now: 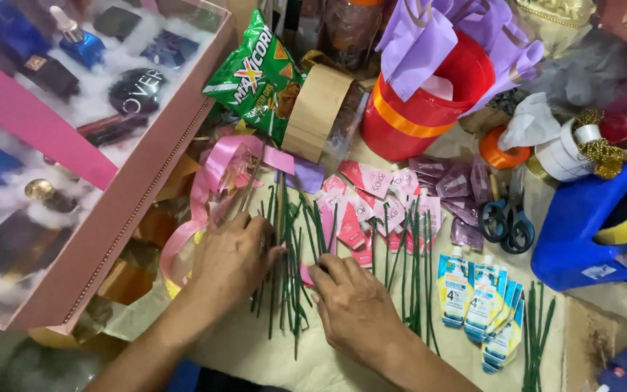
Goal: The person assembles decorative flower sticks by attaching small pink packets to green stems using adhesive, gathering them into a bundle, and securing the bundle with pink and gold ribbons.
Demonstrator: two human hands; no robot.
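A: At nine o'clock, pink gift box (121, 210), clear lid, dark bottles and cases lying in white fluff inside. Untouched.

B: Nearer centre?

A: Pink ribbon (196, 207) looped at ten o'clock of the left hand (230, 261). That hand lies palm down, fingers loosely spread over the green stems (288, 254); it presses rather than grips. Cannot tell if a stem is pinched beneath it.

B: Stems located where?

A: Dead centre on the cream table (255, 356), lying roughly twelve-to-six, a loose fan. Second batch (415, 268) at three o'clock of the right hand (353, 305); a third (535, 341) at the far right.

B: Right hand?

A: Flat too, fingertips pointing to eleven o'clock, touching a pink sachet (306, 274) at the stems' edge. Holds nothing that I can see.

B: Step, in your judgement?

A: Sorting: gathering or separating stems from the pile. Judgement only.

B: Next move calls for?

A: Probably closing fingers on single stems without dragging the sachets (371, 192) lying at twelve o'clock among them.

B: Remainder, rightward?

A: Red bucket (415, 116) at one o'clock, scissors (506, 225), blue-white tubes (484, 305) at four o'clock, blue box (578, 239).
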